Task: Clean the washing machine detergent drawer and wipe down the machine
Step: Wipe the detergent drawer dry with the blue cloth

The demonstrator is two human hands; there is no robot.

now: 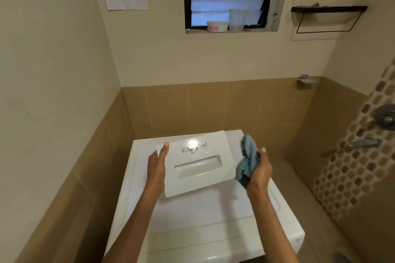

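While lifted at frame centre: detergent drawer (195, 163) | rigid, glossy, probably light, slippery | left hand (157, 167) clamps its edge | right hand (259, 170) clenches soft cloth (248, 161)

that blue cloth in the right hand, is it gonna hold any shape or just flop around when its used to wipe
Probably floppy: the blue cloth bunches and droops in folds around the right hand. It looks light, since a loose one-handed grip holds it. It should mould easily into the recessed handle of the drawer front, which the left hand steadies above the washing machine.
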